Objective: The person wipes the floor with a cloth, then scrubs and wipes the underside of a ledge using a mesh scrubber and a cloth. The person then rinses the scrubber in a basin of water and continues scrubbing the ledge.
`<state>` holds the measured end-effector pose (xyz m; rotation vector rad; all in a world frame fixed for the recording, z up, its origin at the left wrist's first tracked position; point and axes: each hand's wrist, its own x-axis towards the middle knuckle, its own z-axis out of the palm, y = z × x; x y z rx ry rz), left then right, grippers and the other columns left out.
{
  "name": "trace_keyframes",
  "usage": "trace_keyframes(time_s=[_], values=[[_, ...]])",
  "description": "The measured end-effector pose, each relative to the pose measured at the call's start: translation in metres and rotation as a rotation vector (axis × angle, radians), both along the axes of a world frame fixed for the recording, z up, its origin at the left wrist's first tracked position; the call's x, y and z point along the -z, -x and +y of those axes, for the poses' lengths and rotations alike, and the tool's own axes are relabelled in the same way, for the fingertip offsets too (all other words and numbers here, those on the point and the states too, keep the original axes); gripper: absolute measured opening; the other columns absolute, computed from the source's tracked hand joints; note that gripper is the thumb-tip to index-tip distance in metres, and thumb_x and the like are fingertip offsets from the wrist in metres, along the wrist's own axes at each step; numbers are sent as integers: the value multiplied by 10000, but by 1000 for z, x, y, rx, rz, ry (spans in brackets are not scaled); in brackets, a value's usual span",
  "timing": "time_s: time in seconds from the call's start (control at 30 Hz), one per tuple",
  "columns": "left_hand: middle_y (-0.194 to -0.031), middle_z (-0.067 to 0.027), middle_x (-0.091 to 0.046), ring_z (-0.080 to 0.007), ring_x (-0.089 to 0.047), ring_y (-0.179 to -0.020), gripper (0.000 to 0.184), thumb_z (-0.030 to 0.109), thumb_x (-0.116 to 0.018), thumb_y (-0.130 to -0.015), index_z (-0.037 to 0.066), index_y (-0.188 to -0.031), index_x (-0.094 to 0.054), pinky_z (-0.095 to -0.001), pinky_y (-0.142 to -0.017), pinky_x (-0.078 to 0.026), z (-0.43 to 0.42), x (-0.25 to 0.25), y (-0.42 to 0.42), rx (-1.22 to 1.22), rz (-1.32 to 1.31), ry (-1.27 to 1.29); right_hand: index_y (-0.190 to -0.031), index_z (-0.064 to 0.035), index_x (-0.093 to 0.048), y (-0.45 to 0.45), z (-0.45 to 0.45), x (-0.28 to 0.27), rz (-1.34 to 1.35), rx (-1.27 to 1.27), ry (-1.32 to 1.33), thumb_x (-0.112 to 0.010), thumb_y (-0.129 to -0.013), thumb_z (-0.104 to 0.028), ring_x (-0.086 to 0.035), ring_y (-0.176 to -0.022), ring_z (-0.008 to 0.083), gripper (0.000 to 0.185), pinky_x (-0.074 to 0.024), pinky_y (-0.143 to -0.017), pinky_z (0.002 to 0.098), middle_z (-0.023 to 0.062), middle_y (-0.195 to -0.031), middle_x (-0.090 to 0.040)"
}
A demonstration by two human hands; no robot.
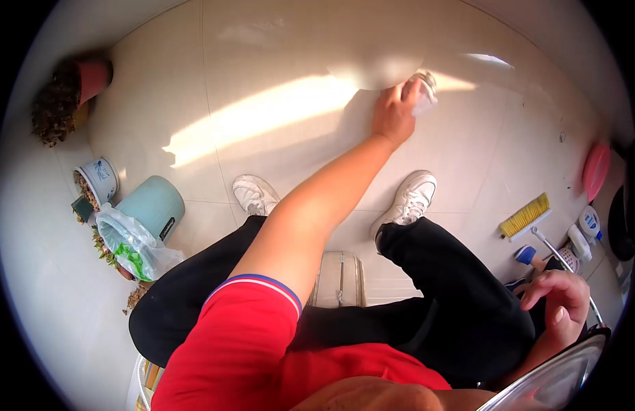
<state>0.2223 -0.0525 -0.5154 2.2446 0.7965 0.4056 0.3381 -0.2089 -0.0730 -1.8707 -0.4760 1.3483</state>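
My left hand (397, 113) reaches far forward, low over the tiled floor, with its fingers closed round a small whitish item (424, 103). The item looks like crumpled tissue or thin cloth against something with a metallic rim, and its kind is not clear. My right hand (563, 305) is raised beside my right knee, fingers loosely bent and apart, holding nothing that I can see. A shiny rounded edge (557, 377) lies below it at the corner. My white shoes (414, 195) stand on either side of the reaching forearm.
At the left stand a pale blue bin (153, 205) with a plastic bag, a white plant pot (98, 179) and a reddish pot (94, 79). To the right lie a yellow-bristled broom (526, 216), a pink basin (596, 171) and white bottles (589, 222). Sunlight crosses the floor (262, 123).
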Motion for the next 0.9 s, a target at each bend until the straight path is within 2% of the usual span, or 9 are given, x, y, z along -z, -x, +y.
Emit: trace_keyframes(time_s=[0.03,0.17,0.37,0.43,0.5,0.6,0.67,0.8,0.9], values=[[-1259,-105,-566,-316,-604,-1121,600,27,-700,-694,196,-1266,-629,-412,-935,-521,-6,-10,2,155,-2,173,-1104,64,-608,0,2,0,-1,-11,14,-656,-929,-441,-653,-663,218,536,-531,-625,313,133,-767,-640],[-1124,-116,-618,-318,-613,-1050,474,30,-698,-676,166,-1131,-706,-404,-907,-516,103,-38,16,-168,-125,63,-1038,76,-657,8,-2,1,-56,60,41,-672,-884,-410,-700,-643,241,510,-549,-671,300,154,-734,-680],[-1146,-212,-610,-402,-584,-1091,504,191,-707,-741,70,-1228,-657,-459,-932,-492,392,-47,214,-686,163,-674,-1056,96,-648,2,-8,14,17,107,99,-671,-882,-359,-700,-688,243,488,-536,-668,303,166,-762,-684],[-1302,-216,-594,-369,-594,-1170,527,189,-660,-787,-2,-1275,-609,-429,-980,-485,412,-73,260,-1085,325,13,-1065,104,-644,-2,-7,18,66,111,135,-672,-880,-346,-700,-708,243,487,-531,-679,300,169,-775,-688],[-1335,-206,-591,-349,-601,-1179,536,178,-635,-799,-32,-1290,-585,-416,-995,-480,413,-53,304,-1334,156,333,-1073,111,-641,-4,-7,24,109,121,164,-672,-879,-337,-700,-723,243,490,-527,-693,296,172,-786,-691],[-1359,-198,-564,-358,-568,-1219,555,174,-602,-809,-16,-1329,-563,-413,-1013,-473,412,33,337,-1277,-21,229,-1080,115,-639,-9,-4,28,127,132,206,-672,-878,-335,-701,-745,240,494,-523,-717,292,174,-798,-694],[-1417,-201,-491,-374,-473,-1303,572,182,-571,-821,14,-1367,-541,-429,-1039,-457,441,94,340,-1145,171,-16,-1080,116,-637,-12,-4,31,117,146,223,-674,-880,-345,-698,-736,238,504,-529,-709,298,173,-795,-692],[-1377,-187,-509,-393,-441,-1300,520,138,-548,-827,28,-1335,-572,-458,-1044,-447,419,40,209,-981,387,-157,-1084,116,-627,-14,-7,36,134,186,225,-679,-885,-373,-689,-712,236,531,-544,-691,316,172,-776,-686],[-1384,-196,-514,-398,-433,-1295,422,110,-595,-803,13,-1213,-616,-473,-1033,-450,365,34,87,-695,190,-306,-1090,117,-618,-17,-2,33,110,214,189,-678,-890,-393,-684,-693,237,550,-552,-676,326,171,-757,-678]])
